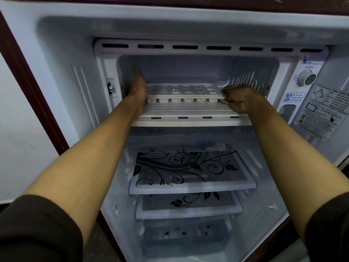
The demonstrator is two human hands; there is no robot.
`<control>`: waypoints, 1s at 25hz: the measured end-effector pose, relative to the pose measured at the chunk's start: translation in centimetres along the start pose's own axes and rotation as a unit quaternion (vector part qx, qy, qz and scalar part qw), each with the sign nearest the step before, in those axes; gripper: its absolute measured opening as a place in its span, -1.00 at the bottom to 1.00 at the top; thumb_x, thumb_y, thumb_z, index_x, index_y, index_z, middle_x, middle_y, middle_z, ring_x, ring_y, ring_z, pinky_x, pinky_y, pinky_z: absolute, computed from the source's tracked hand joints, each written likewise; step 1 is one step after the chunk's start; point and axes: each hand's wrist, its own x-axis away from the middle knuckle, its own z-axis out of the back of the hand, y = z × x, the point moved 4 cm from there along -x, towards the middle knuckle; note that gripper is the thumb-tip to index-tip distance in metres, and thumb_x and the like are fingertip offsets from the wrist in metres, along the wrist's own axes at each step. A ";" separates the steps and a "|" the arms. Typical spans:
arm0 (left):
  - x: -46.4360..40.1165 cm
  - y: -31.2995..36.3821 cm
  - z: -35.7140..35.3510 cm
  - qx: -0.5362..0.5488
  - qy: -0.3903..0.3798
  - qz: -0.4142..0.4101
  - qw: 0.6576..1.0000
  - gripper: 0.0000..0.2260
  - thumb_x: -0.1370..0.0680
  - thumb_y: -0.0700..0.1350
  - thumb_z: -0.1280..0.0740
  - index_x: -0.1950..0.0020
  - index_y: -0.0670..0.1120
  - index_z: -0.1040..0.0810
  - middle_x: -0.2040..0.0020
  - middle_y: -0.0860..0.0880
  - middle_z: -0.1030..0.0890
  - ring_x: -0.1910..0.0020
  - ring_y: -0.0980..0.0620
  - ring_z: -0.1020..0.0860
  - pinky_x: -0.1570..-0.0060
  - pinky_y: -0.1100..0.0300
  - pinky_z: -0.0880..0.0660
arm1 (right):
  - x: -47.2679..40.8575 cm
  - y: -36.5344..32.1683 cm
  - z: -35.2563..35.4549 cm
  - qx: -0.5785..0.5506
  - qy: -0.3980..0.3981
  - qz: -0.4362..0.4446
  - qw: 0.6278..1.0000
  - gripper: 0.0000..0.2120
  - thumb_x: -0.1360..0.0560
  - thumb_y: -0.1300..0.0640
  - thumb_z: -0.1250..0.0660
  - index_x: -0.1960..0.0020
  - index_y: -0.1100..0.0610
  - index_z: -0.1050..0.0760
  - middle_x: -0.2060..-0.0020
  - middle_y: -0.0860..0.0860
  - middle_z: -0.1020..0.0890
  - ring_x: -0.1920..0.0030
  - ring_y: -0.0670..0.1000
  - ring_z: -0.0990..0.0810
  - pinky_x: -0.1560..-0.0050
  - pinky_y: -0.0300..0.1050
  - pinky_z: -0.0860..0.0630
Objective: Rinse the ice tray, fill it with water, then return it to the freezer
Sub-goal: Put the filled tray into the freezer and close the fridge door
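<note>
White plastic ice tray (182,92) sits at the freezer (188,72) mouth; right hand (238,98) pinches its end, left hand (138,89) flat against the other. Looks like the return step, next slide it in level.

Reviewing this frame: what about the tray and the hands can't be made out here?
- Water in the tray: head view, cells too dim and blurred to tell.
- Left hand fingers: hidden behind the tray's left end.
- Right hand grip: fingertips curl at the tray's edge, the underside hidden.
- Stickers: print too small.
</note>
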 end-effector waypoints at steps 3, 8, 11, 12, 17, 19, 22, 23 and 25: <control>3.3 1.0 -0.6 -0.050 -0.015 0.003 0.999 0.04 -0.19 0.58 0.02 -0.49 -0.04 -0.27 -0.45 -0.12 -0.37 -0.37 -0.11 -0.40 -0.40 -0.04 -0.30 | -0.4 -0.1 0.1 -0.014 0.004 -0.007 1.000 -0.72 -0.55 0.47 -0.11 -0.22 0.37 -0.43 0.03 0.12 -0.51 0.24 -0.06 -0.51 0.39 -0.33 -0.56; 9.0 2.0 -1.7 -0.226 0.065 -0.127 0.964 -0.37 -0.62 0.20 0.07 -0.49 -0.25 -0.19 -0.46 -0.23 -0.31 -0.41 -0.18 -0.32 -0.42 0.02 -0.21 | 0.7 0.0 1.6 0.135 0.096 0.053 0.985 -0.90 -0.51 0.35 -0.29 0.18 0.25 -0.46 0.24 0.16 -0.48 0.42 -0.09 -0.48 0.38 -0.23 -0.51; 11.7 2.3 -1.4 -0.296 0.032 -0.209 0.932 -0.41 -0.63 0.14 0.04 -0.48 -0.28 -0.16 -0.46 -0.27 -0.29 -0.43 -0.21 -0.29 -0.41 -0.09 -0.23 | 3.9 -0.6 1.6 0.227 0.102 0.135 0.959 -0.78 -0.51 0.28 -0.26 0.29 0.14 -0.36 0.32 0.11 -0.38 0.34 -0.02 -0.35 0.30 -0.16 -0.32; 12.8 2.3 -1.4 -0.314 0.014 -0.228 0.921 -0.43 -0.64 0.12 0.04 -0.50 -0.26 -0.14 -0.48 -0.24 -0.26 -0.45 -0.19 -0.26 -0.43 -0.07 -0.22 | 5.5 -0.9 1.3 0.231 0.090 0.144 0.958 -0.79 -0.52 0.30 -0.24 0.28 0.16 -0.39 0.28 0.11 -0.41 0.26 -0.01 -0.36 0.22 -0.16 -0.32; 20.9 2.6 -1.4 -0.454 -0.039 -0.301 0.838 -0.47 -0.65 0.04 -0.02 -0.53 -0.23 -0.06 -0.54 -0.19 -0.15 -0.51 -0.11 -0.15 -0.49 -0.03 -0.08 | 13.5 -1.2 -0.2 0.220 -0.004 0.172 0.960 -0.63 -0.59 0.20 -0.20 -0.37 0.24 -0.34 -0.30 0.10 -0.47 -0.25 0.05 -0.47 -0.26 -0.20 -0.32; 23.9 2.8 -1.0 -0.497 -0.039 -0.327 0.803 -0.46 -0.65 0.05 -0.02 -0.53 -0.22 -0.07 -0.53 -0.19 -0.16 -0.52 -0.10 -0.13 -0.50 -0.06 0.00 | 16.7 -0.7 -0.2 0.265 -0.006 0.222 0.938 -0.51 -0.59 0.12 -0.21 -0.47 0.22 -0.21 -0.43 0.09 -0.35 -0.40 0.07 -0.35 -0.39 -0.09 -0.30; 28.0 2.7 0.0 -0.535 -0.017 -0.347 0.770 -0.42 -0.62 0.13 0.07 -0.53 -0.20 -0.07 -0.54 -0.14 -0.15 -0.53 -0.05 -0.09 -0.49 -0.01 0.14 | 21.2 0.1 0.1 0.317 0.012 0.295 0.902 -0.50 -0.58 0.06 -0.20 -0.47 0.17 -0.22 -0.44 0.06 -0.32 -0.45 0.02 -0.27 -0.41 -0.10 -0.24; 29.3 2.4 0.4 -0.548 -0.011 -0.351 0.759 -0.40 -0.60 0.14 0.10 -0.53 -0.20 -0.08 -0.54 -0.14 -0.15 -0.54 -0.04 -0.08 -0.49 0.00 0.16 | 22.4 0.6 0.2 0.326 0.016 0.309 0.893 -0.50 -0.58 0.05 -0.21 -0.47 0.17 -0.22 -0.44 0.06 -0.33 -0.45 0.01 -0.27 -0.42 -0.08 -0.24; 31.9 1.5 1.2 -0.565 -0.006 -0.355 0.745 -0.39 -0.59 0.15 0.10 -0.53 -0.20 -0.09 -0.54 -0.14 -0.16 -0.54 -0.04 -0.08 -0.48 0.01 0.18 | 24.8 1.5 0.4 0.347 0.024 0.326 0.879 -0.47 -0.56 0.01 -0.20 -0.46 0.19 -0.23 -0.43 0.08 -0.34 -0.46 0.03 -0.27 -0.44 0.00 -0.24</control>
